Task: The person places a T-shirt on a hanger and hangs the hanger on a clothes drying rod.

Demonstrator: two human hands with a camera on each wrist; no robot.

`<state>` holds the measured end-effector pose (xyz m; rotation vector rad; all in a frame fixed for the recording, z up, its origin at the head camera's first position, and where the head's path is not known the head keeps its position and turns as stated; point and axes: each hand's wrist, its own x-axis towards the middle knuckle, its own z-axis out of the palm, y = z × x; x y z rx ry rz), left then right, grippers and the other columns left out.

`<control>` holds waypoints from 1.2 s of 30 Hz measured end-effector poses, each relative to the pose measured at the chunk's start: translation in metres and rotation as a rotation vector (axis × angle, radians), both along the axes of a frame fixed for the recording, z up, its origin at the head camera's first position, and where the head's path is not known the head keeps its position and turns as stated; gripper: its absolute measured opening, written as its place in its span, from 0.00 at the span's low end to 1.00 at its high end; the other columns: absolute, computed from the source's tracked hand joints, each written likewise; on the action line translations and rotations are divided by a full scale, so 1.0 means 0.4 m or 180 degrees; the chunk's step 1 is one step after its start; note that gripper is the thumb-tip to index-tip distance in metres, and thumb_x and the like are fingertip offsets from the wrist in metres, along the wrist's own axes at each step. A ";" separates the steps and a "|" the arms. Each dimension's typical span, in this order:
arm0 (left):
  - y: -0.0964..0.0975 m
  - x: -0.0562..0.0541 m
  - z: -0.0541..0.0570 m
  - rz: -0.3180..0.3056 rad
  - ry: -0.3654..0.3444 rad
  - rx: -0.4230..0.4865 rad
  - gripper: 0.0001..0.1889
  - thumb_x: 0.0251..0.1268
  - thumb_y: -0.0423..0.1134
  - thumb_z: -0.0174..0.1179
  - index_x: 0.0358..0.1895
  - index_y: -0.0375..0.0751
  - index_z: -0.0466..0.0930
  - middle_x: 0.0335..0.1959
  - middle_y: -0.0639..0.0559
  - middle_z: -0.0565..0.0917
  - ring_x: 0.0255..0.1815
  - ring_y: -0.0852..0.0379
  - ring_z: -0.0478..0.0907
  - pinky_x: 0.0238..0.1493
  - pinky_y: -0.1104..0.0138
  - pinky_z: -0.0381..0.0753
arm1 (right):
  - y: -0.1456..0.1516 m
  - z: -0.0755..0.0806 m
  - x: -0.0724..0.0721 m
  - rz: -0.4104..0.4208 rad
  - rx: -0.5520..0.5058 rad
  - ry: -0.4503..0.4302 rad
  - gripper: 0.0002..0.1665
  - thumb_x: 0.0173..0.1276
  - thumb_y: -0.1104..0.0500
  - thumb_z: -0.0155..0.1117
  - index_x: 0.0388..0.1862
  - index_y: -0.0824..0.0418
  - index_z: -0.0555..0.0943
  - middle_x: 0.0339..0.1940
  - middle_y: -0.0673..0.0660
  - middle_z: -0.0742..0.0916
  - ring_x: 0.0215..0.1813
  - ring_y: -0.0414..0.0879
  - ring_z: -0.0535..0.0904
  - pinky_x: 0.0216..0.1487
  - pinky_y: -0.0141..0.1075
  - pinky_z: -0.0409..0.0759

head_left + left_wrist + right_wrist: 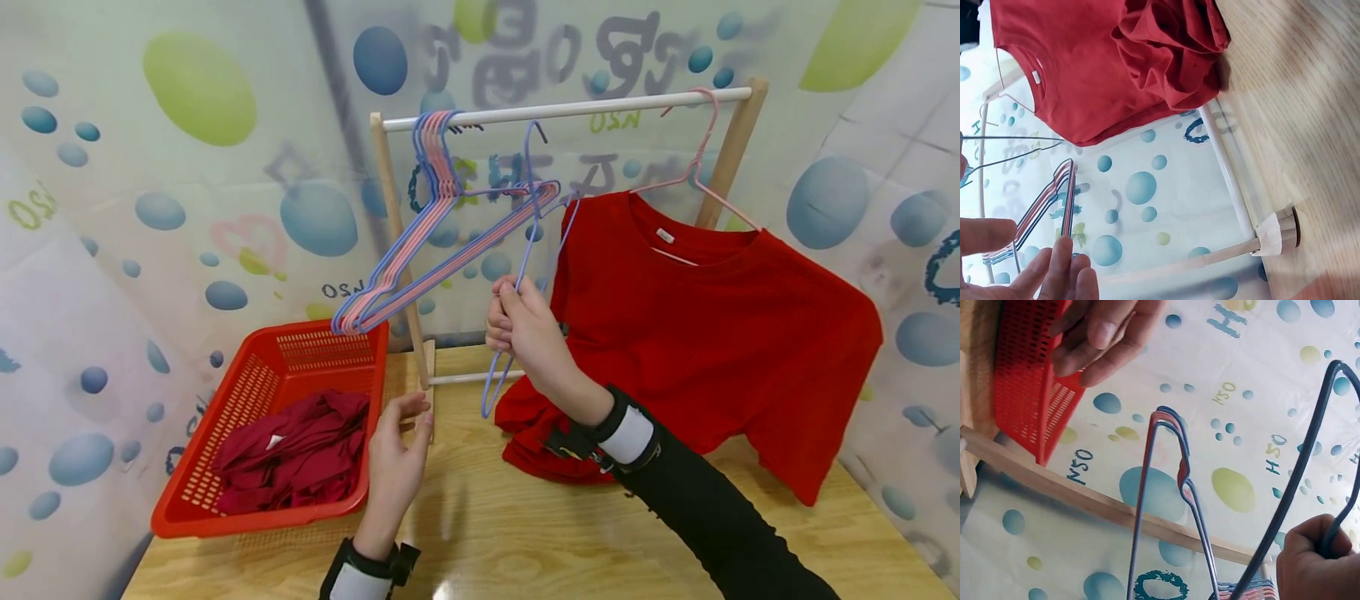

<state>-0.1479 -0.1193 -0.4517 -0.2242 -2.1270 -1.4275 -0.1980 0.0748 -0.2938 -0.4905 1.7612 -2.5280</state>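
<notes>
My right hand (532, 333) grips a blue hanger (527, 250) by its side in front of the rack; its hook points up, just under the rail. In the right wrist view the fingers curl round the hanger's wire. My left hand (397, 458) is held above the table beside the basket, fingers loosely bent and nothing between them. To the right, a red T-shirt (720, 333) hangs on a pink hanger (701, 158), its lower part bunched on the table. A bundle of blue and pink hangers (397, 258) hangs at the rail's left end.
A red plastic basket (262, 521) with dark red clothing (300, 458) in it stands on the left. The rack has a white rail (570, 108) and wooden posts. It stands on a wooden table (510, 542) before a patterned curtain.
</notes>
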 end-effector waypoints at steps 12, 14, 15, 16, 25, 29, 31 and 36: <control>0.009 0.003 -0.006 0.0012 0.0003 -0.0029 0.12 0.75 0.28 0.66 0.57 0.32 0.85 0.47 0.44 0.90 0.50 0.47 0.86 0.49 0.62 0.82 | 0.042 -0.096 0.035 -0.0008 0.0242 -0.0276 0.10 0.95 0.62 0.32 0.49 0.60 0.62 0.23 0.50 0.63 0.22 0.40 0.56 0.28 0.29 0.59; 0.011 0.011 0.010 -0.0008 -0.0060 -0.0012 0.12 0.75 0.27 0.66 0.58 0.30 0.85 0.47 0.41 0.90 0.50 0.42 0.86 0.49 0.59 0.83 | 0.052 -0.110 0.042 -0.0012 0.0291 -0.0323 0.10 0.95 0.62 0.32 0.49 0.61 0.62 0.23 0.50 0.63 0.22 0.40 0.57 0.27 0.28 0.59; 0.015 0.018 0.024 0.0000 -0.0144 -0.0007 0.12 0.75 0.27 0.66 0.58 0.30 0.84 0.48 0.40 0.90 0.51 0.40 0.86 0.50 0.56 0.83 | 0.057 -0.117 0.045 -0.0020 0.0319 -0.0347 0.10 0.95 0.62 0.32 0.49 0.61 0.62 0.23 0.50 0.63 0.21 0.40 0.57 0.27 0.28 0.59; 0.015 0.020 0.029 -0.0001 -0.0203 0.0005 0.12 0.75 0.26 0.66 0.58 0.30 0.84 0.48 0.40 0.90 0.51 0.39 0.86 0.51 0.55 0.83 | 0.063 -0.124 0.049 -0.0025 0.0353 -0.0354 0.10 0.95 0.62 0.32 0.49 0.61 0.62 0.23 0.50 0.63 0.21 0.39 0.57 0.27 0.28 0.59; 0.019 0.024 0.052 0.0013 -0.0433 0.0044 0.13 0.75 0.24 0.65 0.59 0.30 0.84 0.50 0.40 0.90 0.55 0.40 0.86 0.55 0.51 0.83 | 0.135 -0.179 0.078 -0.0038 0.0765 -0.0385 0.13 0.95 0.61 0.33 0.46 0.61 0.64 0.22 0.51 0.65 0.21 0.39 0.59 0.25 0.29 0.61; 0.018 0.024 0.049 0.0011 -0.0386 0.0040 0.13 0.75 0.24 0.65 0.59 0.30 0.84 0.50 0.40 0.90 0.54 0.39 0.86 0.54 0.51 0.84 | 0.165 -0.194 0.091 -0.0076 0.0919 -0.0383 0.15 0.96 0.60 0.33 0.45 0.61 0.64 0.22 0.51 0.65 0.22 0.39 0.58 0.25 0.30 0.60; 0.017 0.025 0.048 0.0006 -0.0370 0.0049 0.13 0.76 0.25 0.65 0.59 0.30 0.84 0.50 0.40 0.90 0.54 0.39 0.86 0.54 0.50 0.83 | 0.178 -0.200 0.095 -0.0102 0.0973 -0.0390 0.15 0.96 0.59 0.33 0.44 0.62 0.65 0.22 0.51 0.64 0.22 0.39 0.57 0.25 0.31 0.59; 0.016 0.027 0.051 0.0002 -0.0382 0.0073 0.13 0.76 0.25 0.65 0.59 0.30 0.84 0.51 0.40 0.90 0.55 0.37 0.85 0.55 0.51 0.83 | 0.210 -0.214 0.100 -0.0130 0.1175 -0.0353 0.16 0.96 0.60 0.34 0.44 0.64 0.66 0.21 0.51 0.64 0.21 0.38 0.56 0.24 0.31 0.58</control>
